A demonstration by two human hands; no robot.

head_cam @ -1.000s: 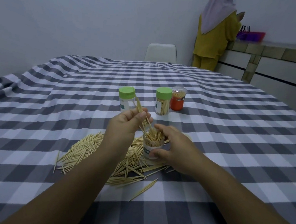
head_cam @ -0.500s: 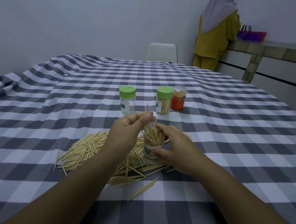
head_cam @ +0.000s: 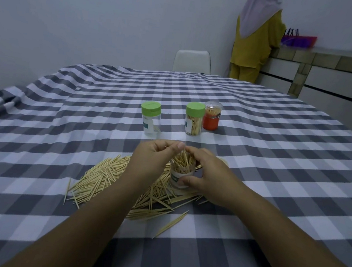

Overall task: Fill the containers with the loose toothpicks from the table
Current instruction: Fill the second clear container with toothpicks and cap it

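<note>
Toothpicks [head_cam: 102, 175] lie loose in a big heap on the checked tablecloth [head_cam: 41, 142], left of and under the wrists, strays trailing toward the near edge. Left hand [head_cam: 153, 159]: fingers curled, thumb and forefinger pinched on a few picks right over the open container [head_cam: 180, 177]. A second ago that bundle stuck up high and slanted above the rim; now it's sunk almost fully in among the picks already standing there, so this batch is basically delivered. Right hand [head_cam: 205, 175]: thumb and fingers wrapped round the container's wall, holding it upright, fingertips near the rim meeting the left. Container looks near full, picks bristling above the rim.

Further back: green-lid jar [head_cam: 150, 118] nearly empty, second green-lid jar [head_cam: 194, 119] packed, orange-base jar [head_cam: 212, 115] just beside it, also stocked.

Judgement: plenty still loose; the near-empty jar likely needs opening next. Risk: crammed picks springing out on release.
</note>
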